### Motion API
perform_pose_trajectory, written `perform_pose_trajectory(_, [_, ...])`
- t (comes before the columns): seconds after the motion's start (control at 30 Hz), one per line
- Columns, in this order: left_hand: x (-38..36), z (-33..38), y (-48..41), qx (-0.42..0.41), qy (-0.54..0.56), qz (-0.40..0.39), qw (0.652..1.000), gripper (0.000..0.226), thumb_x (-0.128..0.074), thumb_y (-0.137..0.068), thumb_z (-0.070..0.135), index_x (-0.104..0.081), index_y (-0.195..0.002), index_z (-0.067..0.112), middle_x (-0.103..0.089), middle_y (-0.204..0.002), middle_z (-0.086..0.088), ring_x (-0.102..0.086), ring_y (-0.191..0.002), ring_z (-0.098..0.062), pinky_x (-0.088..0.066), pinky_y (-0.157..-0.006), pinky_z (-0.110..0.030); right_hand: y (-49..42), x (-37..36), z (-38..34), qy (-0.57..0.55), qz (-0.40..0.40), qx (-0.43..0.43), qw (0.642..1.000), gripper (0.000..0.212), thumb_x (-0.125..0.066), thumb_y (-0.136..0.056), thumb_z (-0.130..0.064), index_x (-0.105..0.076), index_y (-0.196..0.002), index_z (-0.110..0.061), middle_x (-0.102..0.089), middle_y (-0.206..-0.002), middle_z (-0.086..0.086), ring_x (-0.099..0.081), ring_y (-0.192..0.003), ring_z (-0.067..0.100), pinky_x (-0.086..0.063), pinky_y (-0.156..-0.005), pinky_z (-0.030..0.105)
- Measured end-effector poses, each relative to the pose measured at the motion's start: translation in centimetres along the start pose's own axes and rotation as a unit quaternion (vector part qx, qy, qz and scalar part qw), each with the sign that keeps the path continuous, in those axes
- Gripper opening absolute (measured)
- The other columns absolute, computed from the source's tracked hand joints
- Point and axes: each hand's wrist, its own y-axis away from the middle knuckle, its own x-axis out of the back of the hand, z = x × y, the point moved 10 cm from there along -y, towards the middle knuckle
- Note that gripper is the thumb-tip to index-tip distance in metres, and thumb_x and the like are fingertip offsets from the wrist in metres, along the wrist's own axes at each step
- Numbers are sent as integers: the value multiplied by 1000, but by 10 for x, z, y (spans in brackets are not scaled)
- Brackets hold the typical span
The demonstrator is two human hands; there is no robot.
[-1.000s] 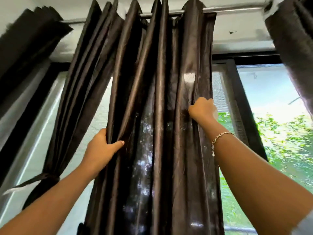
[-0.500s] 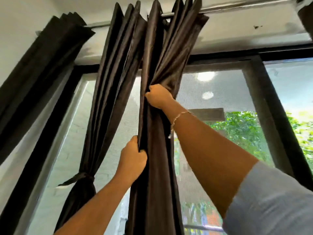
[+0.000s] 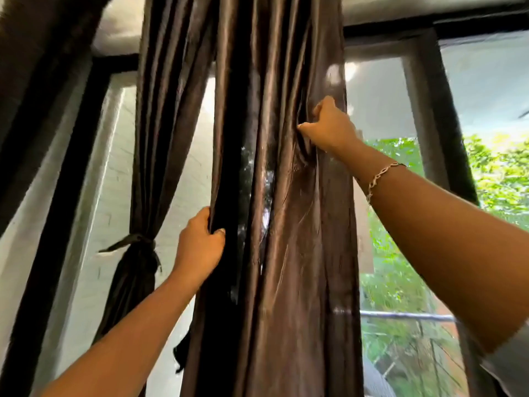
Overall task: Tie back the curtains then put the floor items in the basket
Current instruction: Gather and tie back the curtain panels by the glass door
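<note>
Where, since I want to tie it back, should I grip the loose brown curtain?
At its two side edges, closing inward: the left hand grips the left edge, the right hand pinches folds near the right. The loose curtain hangs in vertical pleats, which should bunch sideways.

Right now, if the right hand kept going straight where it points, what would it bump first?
Probably the brown curtain: the right hand grips its folds and points up-left into more of them. What lies behind the cloth is hidden.
</note>
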Motion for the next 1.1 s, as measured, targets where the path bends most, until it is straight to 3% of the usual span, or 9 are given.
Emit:
perform_pose_trajectory(0.13, [-5,-3,21,24,-6,15,1000,32,-58,-81,-1,-59,-111,10,-66,-108,-15,-63,-98,-31,-50,-86,-43,30,14,31,-4,-11,-30,999,48,-60,-85,-30,-42,-122,-5,-56,-121,18,-52,-112,35,-41,-87,36])
perform_pose_trajectory(0.27, [-8,-12,45,55,-23,37,998,29,-60,-82,3,-58,-110,10,-65,-100,-9,-62,-90,-29,-42,-70,-28,66,13,53,-81,-49,-46,994,55,-63,-83,-36,-43,-125,-5,-56,-124,16,-53,-114,34,-45,-94,46])
perform_pose_trajectory(0.37, [2,-5,69,61,-22,103,993,38,-56,-85,4,-52,-122,11,-63,-109,-7,-58,-91,-24,-34,-68,-17,95,9,64,-144,-78,-46,985,57,-65,-82,-34,-43,-129,-9,-56,-128,12,-54,-117,31,-44,-98,46])
perform_pose_trajectory(0.47, [11,15,97,37,-33,158,986,48,-53,-88,7,-42,-134,11,-56,-128,-8,-53,-114,-27,-35,-87,-21,126,-1,79,-158,-109,-61,979,64,-67,-81,-35,-40,-132,-8,-54,-131,14,-52,-119,31,-43,-100,46])
perform_pose_trajectory(0.57, [1,35,125,-1,-32,152,988,52,-52,-89,5,-37,-139,10,-46,-141,-7,-42,-130,-23,-27,-99,-16,163,-14,96,-182,-128,-87,971,62,-67,-81,-31,-42,-133,-10,-55,-131,12,-54,-118,29,-44,-99,45])
perform_pose_trajectory(0.7, [-29,54,160,-72,-32,100,992,53,-51,-89,-2,-36,-139,6,-37,-147,-4,-31,-137,-12,-15,-100,6,209,-15,124,-154,-109,-134,973,43,-67,-81,-29,-53,-118,-15,-64,-116,9,-60,-106,28,-48,-89,39])
perform_pose_trajectory(0.9, [-76,53,213,-97,3,20,995,50,-51,-86,-8,-46,-133,8,-46,-137,5,-40,-131,-5,-24,-106,-5,271,-18,154,-28,-106,-153,982,27,-62,-82,-23,-60,-108,-18,-68,-99,7,-63,-90,28,-35,-63,27])
perform_pose_trajectory(0.97, [-92,42,227,-70,11,2,998,50,-51,-87,-6,-46,-133,11,-47,-136,7,-40,-131,-4,-25,-105,-4,283,-18,163,36,-91,-156,983,21,-58,-83,-17,-61,-104,-18,-68,-92,7,-57,-75,27,-29,-53,25])
perform_pose_trajectory(1.1, [-103,12,243,-7,-10,36,999,50,-51,-89,0,-42,-136,14,-41,-142,5,-34,-133,-5,-20,-104,-3,311,-35,183,76,-131,-188,970,15,-54,-86,-19,-62,-98,-17,-65,-82,3,-47,-64,21,-24,-47,24])
